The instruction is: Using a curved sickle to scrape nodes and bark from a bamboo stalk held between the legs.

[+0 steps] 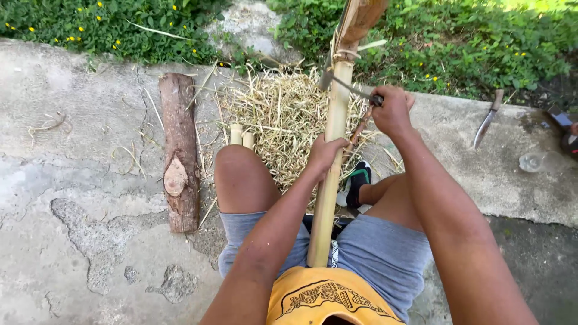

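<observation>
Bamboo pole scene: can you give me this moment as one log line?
left hand: grips bamboo pole | right hand: holds blade against pole | shavings pile beneath | log at left | knife lying at right

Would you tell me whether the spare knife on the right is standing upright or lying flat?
Lying flat: the knife rests lengthwise on the concrete slab, untouched by either hand.

bamboo pole [328, 180] is smooth pale yellow-green, slightly satin, with dry papery husk curling at the top. the blade [349, 88] on it looks like dull grey metal, and so does the knife [485, 123] lying on the slab, which has a wooden handle. log [179, 150] is rough reddish bark with a bare cut patch. shavings [283, 114] are dry, straw-like. concrete floor [72, 198] is matt, cracked, pitted
</observation>
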